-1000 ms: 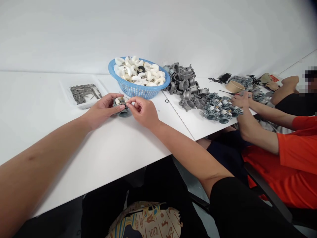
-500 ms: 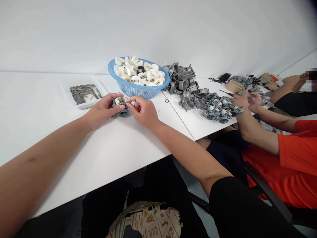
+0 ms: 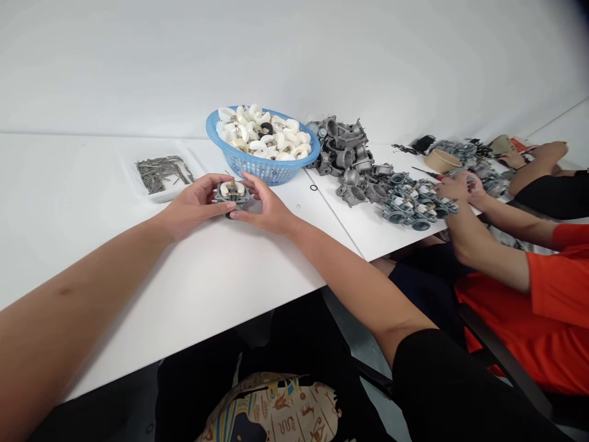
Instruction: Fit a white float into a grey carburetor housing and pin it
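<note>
A grey metal carburetor body [image 3: 234, 197] with a white float set in its upturned face is between my two hands, just above the white table. My left hand [image 3: 196, 201] grips it from the left, thumb along the near side. On the other side my right hand [image 3: 268, 207] is closed round its right edge, with the thumb low at the front. Behind them stands a blue plastic basket [image 3: 264, 167] heaped with white floats [image 3: 257, 132]. To the left, a clear tray [image 3: 161, 195] holds thin metal pins [image 3: 159, 172].
Bare grey castings [image 3: 345, 156] are piled right of the basket, beside carburetor bodies with white floats [image 3: 416, 199]. A small black ring [image 3: 313, 188] lies near the table seam. At right, a co-worker in orange handles parts and a red-handled screwdriver [image 3: 435, 174]; another person's arm is beyond.
My right hand has gone from pinching at the float to gripping the body's right side. The carburetor body has turned, so its float side shows more openly. The view has shifted slightly.
</note>
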The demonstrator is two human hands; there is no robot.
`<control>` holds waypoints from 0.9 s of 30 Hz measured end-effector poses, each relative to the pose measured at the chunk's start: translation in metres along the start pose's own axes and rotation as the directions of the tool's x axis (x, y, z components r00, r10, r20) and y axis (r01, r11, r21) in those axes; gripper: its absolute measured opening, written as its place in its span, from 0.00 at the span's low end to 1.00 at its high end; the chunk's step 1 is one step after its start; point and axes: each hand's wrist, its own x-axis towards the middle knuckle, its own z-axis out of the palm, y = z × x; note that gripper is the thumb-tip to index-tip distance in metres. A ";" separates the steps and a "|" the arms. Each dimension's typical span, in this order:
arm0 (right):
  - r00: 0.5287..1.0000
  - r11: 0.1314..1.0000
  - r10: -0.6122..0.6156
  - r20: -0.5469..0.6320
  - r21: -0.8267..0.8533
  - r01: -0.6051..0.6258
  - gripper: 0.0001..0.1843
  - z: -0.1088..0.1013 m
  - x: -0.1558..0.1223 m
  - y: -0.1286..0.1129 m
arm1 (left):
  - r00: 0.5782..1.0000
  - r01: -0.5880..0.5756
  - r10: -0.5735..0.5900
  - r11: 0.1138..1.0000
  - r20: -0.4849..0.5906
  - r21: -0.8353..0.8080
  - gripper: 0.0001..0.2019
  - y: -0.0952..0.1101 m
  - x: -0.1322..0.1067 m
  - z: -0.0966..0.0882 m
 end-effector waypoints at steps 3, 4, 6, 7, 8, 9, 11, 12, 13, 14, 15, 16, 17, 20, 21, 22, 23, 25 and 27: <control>0.999 1.000 0.001 -0.048 0.001 -0.001 0.51 -0.001 0.000 -0.003 | 1.000 0.019 -0.019 1.000 0.015 0.025 0.37 0.002 -0.001 0.001; 0.998 1.000 0.011 -0.057 -0.003 -0.011 0.50 -0.001 -0.001 -0.005 | 1.000 0.022 -0.023 0.999 0.014 0.036 0.37 0.002 -0.001 0.001; 0.996 0.998 0.062 -0.067 -0.017 -0.063 0.50 -0.002 -0.004 -0.009 | 1.000 0.021 -0.021 0.999 -0.003 0.048 0.36 -0.001 -0.001 0.000; 0.993 0.995 0.095 -0.064 -0.019 -0.096 0.52 -0.002 -0.005 -0.011 | 1.000 0.018 -0.017 0.999 -0.014 0.042 0.36 -0.003 0.000 0.000; 0.991 0.992 0.123 -0.060 -0.009 -0.124 0.54 -0.002 -0.007 -0.012 | 1.000 0.014 -0.014 0.999 -0.024 0.030 0.36 -0.005 0.000 -0.001; 0.988 0.989 0.145 -0.056 0.016 -0.145 0.58 -0.002 -0.008 -0.012 | 0.999 0.011 -0.011 1.000 -0.032 0.015 0.37 -0.007 0.001 -0.001; 0.983 0.979 0.182 -0.037 0.102 -0.178 0.63 -0.001 -0.008 -0.010 | 0.999 0.006 -0.007 1.000 -0.046 -0.009 0.37 -0.009 0.001 -0.002; 0.979 0.970 0.200 -0.028 0.149 -0.193 0.63 0.000 -0.007 -0.008 | 0.999 0.004 -0.005 1.000 -0.051 -0.011 0.37 -0.010 0.001 -0.002; 0.976 0.959 0.218 -0.022 0.188 -0.210 0.63 0.000 -0.007 -0.007 | 0.999 0.003 -0.003 1.000 -0.053 -0.007 0.37 -0.009 0.001 -0.002; 0.972 0.950 0.235 -0.019 0.215 -0.226 0.61 0.001 -0.006 -0.005 | 0.999 0.002 -0.002 1.000 -0.054 -0.002 0.38 -0.009 0.001 -0.001; 0.969 0.943 0.247 -0.018 0.233 -0.236 0.59 0.001 -0.006 -0.004 | 0.999 0.005 -0.005 1.000 -0.051 0.003 0.38 -0.008 0.001 0.000; 0.967 0.939 0.252 -0.020 0.247 -0.240 0.57 0.001 -0.005 -0.004 | 0.999 0.008 -0.008 1.000 -0.046 0.006 0.39 -0.006 0.000 0.001; 0.968 0.937 0.251 -0.025 0.257 -0.236 0.55 0.001 -0.005 -0.004 | 0.999 0.014 -0.013 1.000 -0.037 0.006 0.39 -0.005 -0.001 0.001; 0.974 0.939 0.225 -0.040 0.275 -0.206 0.53 0.001 -0.006 -0.006 | 1.000 0.026 -0.026 1.000 -0.014 -0.005 0.39 -0.005 -0.002 0.002; 0.975 0.943 0.216 -0.044 0.268 -0.197 0.53 0.000 -0.007 -0.006 | 1.000 0.025 -0.025 1.000 -0.013 0.001 0.39 -0.006 -0.002 0.002; 0.977 0.948 0.207 -0.048 0.256 -0.189 0.54 0.000 -0.008 -0.006 | 1.000 0.018 -0.018 1.000 -0.019 0.016 0.39 -0.007 -0.001 0.001; 0.978 0.952 0.201 -0.051 0.246 -0.182 0.55 -0.001 -0.008 -0.006 | 1.000 0.008 -0.007 0.999 -0.026 0.033 0.39 -0.010 -0.001 0.000; 0.979 0.954 0.196 -0.050 0.243 -0.179 0.57 -0.002 -0.010 -0.005 | 0.999 -0.012 0.013 0.998 -0.033 0.058 0.39 -0.014 0.000 -0.002; 0.978 0.944 0.207 -0.041 0.272 -0.188 0.57 -0.004 -0.010 -0.006 | 0.999 -0.010 0.011 0.999 -0.033 0.047 0.41 -0.016 0.002 -0.002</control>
